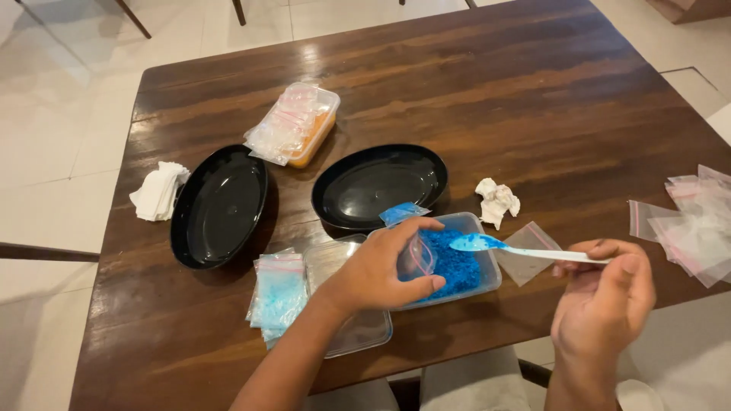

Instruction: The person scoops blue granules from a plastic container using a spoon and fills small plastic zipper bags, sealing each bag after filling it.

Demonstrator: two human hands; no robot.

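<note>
A person's two bare hands work over a dark wooden table [533, 99], seen from above. The left hand [377, 274] grasps a small clear zip bag [417, 255], pinching it open between thumb and fingers. The bag hangs directly above a clear plastic container of bright blue powder [457, 266], which sits just under and beyond that hand.

The right hand [605, 301] is closed around the handle of a white plastic spoon [525, 250]. The spoon points toward the left hand, its bowl coated in blue powder and hovering over the container, just beside the open bag.

Under the left wrist lies a clear container lid [358, 335]. Beside it, further out to the left, is a stack of filled blue bags [278, 293]. Beyond the left hand sit two empty black oval trays [221, 205] [381, 183], and past them a container of orange powder [316, 137] with empty bags piled on top. A folded white tissue [158, 190] lies at the far left.

Near the spoon lie one empty zip bag [529, 262] and a crumpled tissue [497, 199]. To the right of the right hand is a loose heap of empty zip bags [693, 224].
</note>
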